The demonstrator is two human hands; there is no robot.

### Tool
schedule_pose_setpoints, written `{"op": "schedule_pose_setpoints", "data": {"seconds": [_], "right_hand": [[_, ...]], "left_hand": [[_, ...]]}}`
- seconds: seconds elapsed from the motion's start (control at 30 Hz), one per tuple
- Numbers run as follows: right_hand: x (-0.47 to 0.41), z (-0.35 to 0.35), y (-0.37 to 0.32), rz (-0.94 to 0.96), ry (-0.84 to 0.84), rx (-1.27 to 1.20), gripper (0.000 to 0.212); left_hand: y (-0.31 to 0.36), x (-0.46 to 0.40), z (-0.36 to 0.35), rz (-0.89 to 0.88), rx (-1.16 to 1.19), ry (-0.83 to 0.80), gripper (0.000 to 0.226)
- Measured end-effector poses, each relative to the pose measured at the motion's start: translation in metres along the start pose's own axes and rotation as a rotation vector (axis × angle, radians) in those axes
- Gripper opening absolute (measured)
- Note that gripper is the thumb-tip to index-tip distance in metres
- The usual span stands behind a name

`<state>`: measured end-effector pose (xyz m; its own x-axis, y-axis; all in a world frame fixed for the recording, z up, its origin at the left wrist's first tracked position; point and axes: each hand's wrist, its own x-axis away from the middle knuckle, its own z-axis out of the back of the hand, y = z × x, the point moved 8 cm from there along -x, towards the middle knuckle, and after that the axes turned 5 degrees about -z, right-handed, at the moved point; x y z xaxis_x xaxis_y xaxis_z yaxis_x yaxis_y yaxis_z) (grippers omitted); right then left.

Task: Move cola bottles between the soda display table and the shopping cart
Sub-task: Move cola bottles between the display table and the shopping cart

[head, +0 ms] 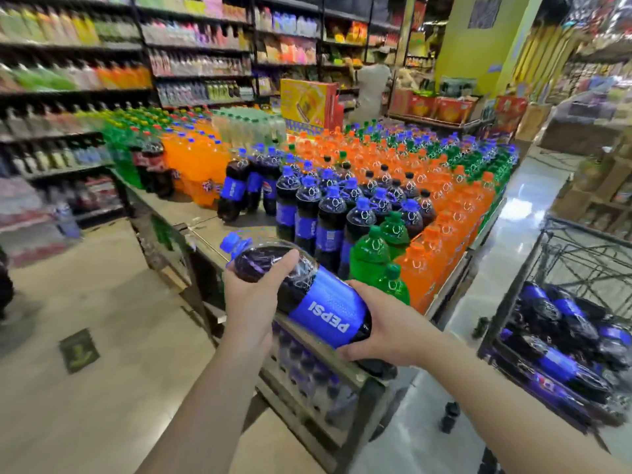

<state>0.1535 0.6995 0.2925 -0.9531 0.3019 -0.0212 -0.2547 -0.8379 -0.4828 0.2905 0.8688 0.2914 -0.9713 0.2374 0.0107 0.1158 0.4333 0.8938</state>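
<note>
1. Both hands carry one cola bottle (301, 292), tipped on its side with the blue cap up and to the left, label upside down to the viewer. It hangs over the near corner of the table (205, 234), touching nothing else as far as I can see.
2. Left hand (254, 295) wraps the shoulder below the neck, thumb over the top. Right hand (383, 331) cups the base end, fingers curled under. Both are closed on the bottle; neither is free.
3. Judgement: the bottle looks bound for the table. Bare tabletop lies just left of the standing cola rows (328, 213), near edge.
4. To do it well: bring the base down first with the right hand and let the left steer the neck upright. A full bottle is heavy at the bottom, so keep the lower grip until it stands.
5. Set it just beside the nearest cola, not against the green bottles (372, 254); a knock there could topple a row.
6. The cart (554, 261) is on the right, near, with more cola lying in a heap inside. Its count is unclear, blurred.
7. Far: orange bottles (410, 172) fill the table's middle; shelves (75, 97) run along the left wall; a person (371, 87) stands far back.
</note>
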Motion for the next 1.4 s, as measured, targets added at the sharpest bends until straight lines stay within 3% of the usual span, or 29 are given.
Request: {"op": "schedule_pose_setpoints", "data": {"seconds": [0.13,0.23,0.33,0.5,0.67,0.9,1.03,1.23,1.4], "right_hand": [[-0.040,-0.020,-0.045,0.084,-0.042,-0.001,0.100],[-0.077,-0.038,-0.068,0.119,-0.095,-0.018,0.093],[-0.124,-0.057,-0.084,0.148,-0.135,-0.017,0.099],[-0.216,-0.081,-0.102,0.185,-0.192,-0.013,0.098],[-0.315,-0.096,-0.105,0.201,-0.215,-0.014,0.108],[-0.437,-0.096,-0.099,0.235,-0.210,-0.075,0.106],[-0.492,-0.100,-0.080,0.172,-0.218,-0.131,0.090],[-0.567,-0.108,-0.053,0.072,-0.186,-0.144,0.088],[-0.628,-0.116,-0.022,-0.055,-0.131,-0.174,0.089]], "left_hand": [[0.019,-0.027,0.051,-0.002,-0.011,0.096,0.103],[0.028,-0.050,0.078,-0.015,0.002,0.143,0.095],[0.035,-0.082,0.101,-0.045,-0.003,0.213,0.083],[0.043,-0.154,0.123,-0.074,-0.023,0.275,0.097],[0.038,-0.244,0.131,-0.076,-0.033,0.322,0.079],[0.028,-0.369,0.114,-0.065,-0.042,0.329,0.080],[0.017,-0.430,0.104,-0.056,-0.092,0.313,0.091],[-0.004,-0.521,0.085,-0.010,-0.154,0.231,0.109],[-0.035,-0.608,0.062,0.069,-0.187,0.097,0.093]]}}
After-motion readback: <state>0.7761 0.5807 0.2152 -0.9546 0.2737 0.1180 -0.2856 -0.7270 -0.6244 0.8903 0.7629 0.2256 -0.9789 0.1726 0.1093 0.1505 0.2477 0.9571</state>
